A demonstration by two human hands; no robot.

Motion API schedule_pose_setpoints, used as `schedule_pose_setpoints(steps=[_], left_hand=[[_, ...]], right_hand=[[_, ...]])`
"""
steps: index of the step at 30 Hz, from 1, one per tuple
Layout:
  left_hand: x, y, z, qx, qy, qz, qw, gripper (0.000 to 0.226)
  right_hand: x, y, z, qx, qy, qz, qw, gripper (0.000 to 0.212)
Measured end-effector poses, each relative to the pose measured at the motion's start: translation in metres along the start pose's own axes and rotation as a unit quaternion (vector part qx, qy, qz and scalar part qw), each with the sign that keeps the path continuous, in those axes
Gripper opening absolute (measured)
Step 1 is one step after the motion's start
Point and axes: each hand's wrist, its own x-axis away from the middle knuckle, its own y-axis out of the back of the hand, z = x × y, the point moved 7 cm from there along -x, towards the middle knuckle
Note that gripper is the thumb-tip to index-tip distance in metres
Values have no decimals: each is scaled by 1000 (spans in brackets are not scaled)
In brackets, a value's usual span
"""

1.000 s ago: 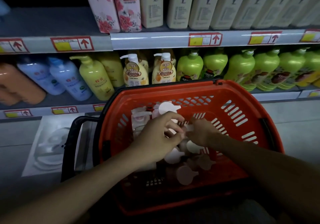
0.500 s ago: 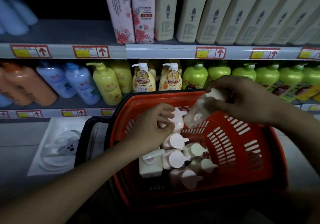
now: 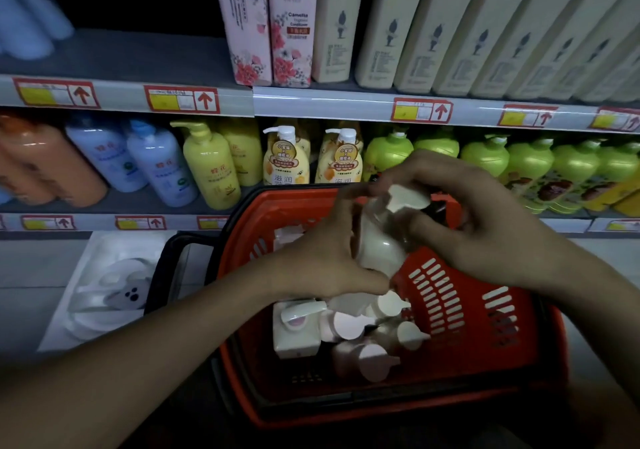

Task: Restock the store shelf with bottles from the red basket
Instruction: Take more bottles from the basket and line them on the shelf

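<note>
At the bottom of the frame two bare forearms reach up from the lower corners toward the red basket (image 3: pixel 460 310), which fills the lower centre. Inside it, at its left part, several pale pump bottles (image 3: pixel 349 327) lie packed together, touching each other. Just above them, over the far part of the basket, both hands meet on one lifted bottle (image 3: pixel 377 244): the left hand (image 3: pixel 322 258) is curled round its body from the left side, and the right hand (image 3: pixel 485 226) grasps it at the top, near the white pump head, so neither hand is free. The step in hand, as I judge it, is taking one bottle out of the basket and preparing it for the shelf; the placing is not yet done. The next move probably calls for lifting the bottle above the far basket rim and carrying it forward to a free place. Behind the basket, the lower shelf (image 3: pixel 114 202) in the middle of the frame is full of yellow and green bottles standing close together, with little room between them. In the upper left of the frame, the upper shelf (image 3: pixel 138 57) shows a bare grey surface beside the pink floral boxes (image 3: pixel 270 25), which seems the best open room.
</note>
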Motion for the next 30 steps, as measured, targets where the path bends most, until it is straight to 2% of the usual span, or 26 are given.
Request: schedule_pose_setpoints(steps=[2,4,7,8,9,11,14,16,18,20,22,25,28,30], left_hand=[[2,4,2,20,12,-42,999,96],[3,12,3,72,31,-88,993,77],[7,21,4,182,60,-98,977,54],[9,23,5,228,72,-98,966,48],[11,25,7,270,81,-99,954,44],[12,28,8,325,82,-97,937,41],[15,35,4,340,62,-84,935,47],[18,43,2,344,49,-90,933,47],[22,50,6,357,45,-108,927,48],[25,57,10,373,40,-128,918,48],[27,61,14,384,44,-142,911,48],[30,71,11,348,48,-143,925,48],[42,92,-11,177,46,-110,977,55],[56,110,-22,117,42,-111,986,62]], right_hand=[[-5,1,-2,3,-16,-48,999,21],[-8,4,-7,-11,-62,-106,992,18],[-10,14,-18,-71,-157,-211,962,22],[-10,17,-22,-90,-180,-223,954,25],[-10,16,-27,-105,-201,-211,951,29],[-6,2,-36,-144,-246,-116,952,38],[2,-37,-32,-265,-253,11,930,40],[5,-53,-32,-311,-236,24,920,48],[10,-64,-39,-358,-262,6,896,54],[15,-75,-45,-392,-289,-4,874,51],[19,-85,-44,-409,-289,-6,865,43],[19,-89,-35,-398,-280,-40,873,33],[12,-93,-20,-391,-272,-75,876,33],[1,-84,-3,-398,-256,-106,875,36]])
